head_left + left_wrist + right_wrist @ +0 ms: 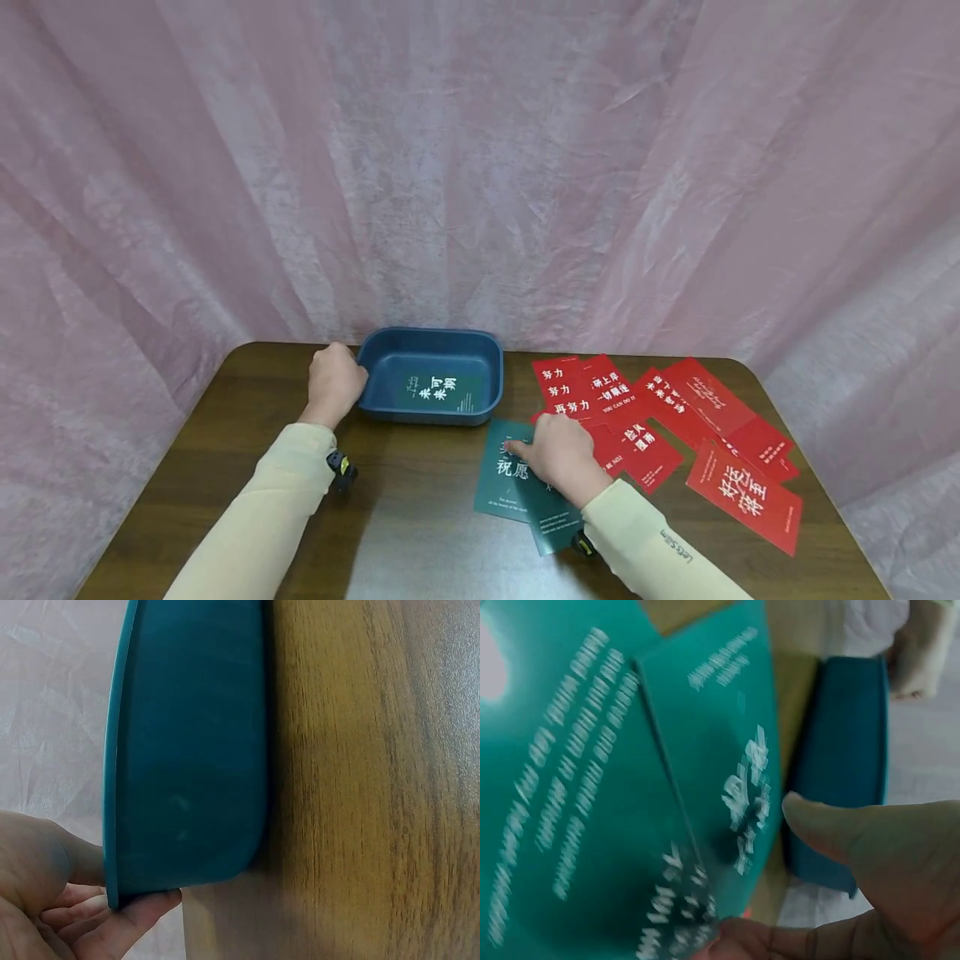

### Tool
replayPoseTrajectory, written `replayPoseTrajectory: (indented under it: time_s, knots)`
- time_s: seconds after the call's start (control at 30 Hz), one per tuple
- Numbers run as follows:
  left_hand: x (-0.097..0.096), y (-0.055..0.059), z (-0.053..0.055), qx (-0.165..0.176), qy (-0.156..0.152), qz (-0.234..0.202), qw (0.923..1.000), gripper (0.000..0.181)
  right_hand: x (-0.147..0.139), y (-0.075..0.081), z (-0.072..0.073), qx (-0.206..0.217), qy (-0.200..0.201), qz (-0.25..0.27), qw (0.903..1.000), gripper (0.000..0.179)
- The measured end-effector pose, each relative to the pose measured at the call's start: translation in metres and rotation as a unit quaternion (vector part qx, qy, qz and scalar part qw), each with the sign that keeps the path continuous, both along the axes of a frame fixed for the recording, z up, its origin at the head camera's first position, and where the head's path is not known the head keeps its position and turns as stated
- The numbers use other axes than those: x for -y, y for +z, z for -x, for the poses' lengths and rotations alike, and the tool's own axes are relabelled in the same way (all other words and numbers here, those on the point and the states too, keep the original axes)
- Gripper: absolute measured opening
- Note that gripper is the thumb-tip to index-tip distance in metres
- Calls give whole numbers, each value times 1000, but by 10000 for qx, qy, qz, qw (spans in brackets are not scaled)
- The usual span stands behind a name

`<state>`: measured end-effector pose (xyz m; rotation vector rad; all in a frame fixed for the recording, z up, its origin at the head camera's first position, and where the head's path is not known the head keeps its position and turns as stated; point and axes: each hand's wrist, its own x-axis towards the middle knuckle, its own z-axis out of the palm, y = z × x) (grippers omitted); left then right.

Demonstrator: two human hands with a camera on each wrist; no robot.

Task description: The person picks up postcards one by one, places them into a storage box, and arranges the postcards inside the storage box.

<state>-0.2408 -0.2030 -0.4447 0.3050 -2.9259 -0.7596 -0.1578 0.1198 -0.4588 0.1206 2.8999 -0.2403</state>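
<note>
— Green cards, two of them overlapping, lie under the right hand. Is it holding them?
— Its fingers seem to meet them, thumb spread away; whether anything is pinched, I can't tell.
— And the left hand?
— Gripping the rim of the blue tray, just beyond those cards, where another green card lies.
— What might go wrong?
— Lifted by one edge, the overlapping pair could slide apart, I'd guess. Red cards spread close by, so a careless sweep might drag one along.
</note>
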Motion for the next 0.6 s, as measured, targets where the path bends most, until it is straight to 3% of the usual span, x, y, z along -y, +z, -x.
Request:
replayPoseTrajectory:
  time_s: [0.37, 0.6]
  knots:
    - [-2, 0, -1, 0, -18, 30, 10000, 35, 7, -4, -5, 314, -6, -284, 9991, 72]
    - [-1, -1, 0, -67, -22, 97, 9999, 35, 1, -6, -2, 317, -124, 545, 9979, 65]
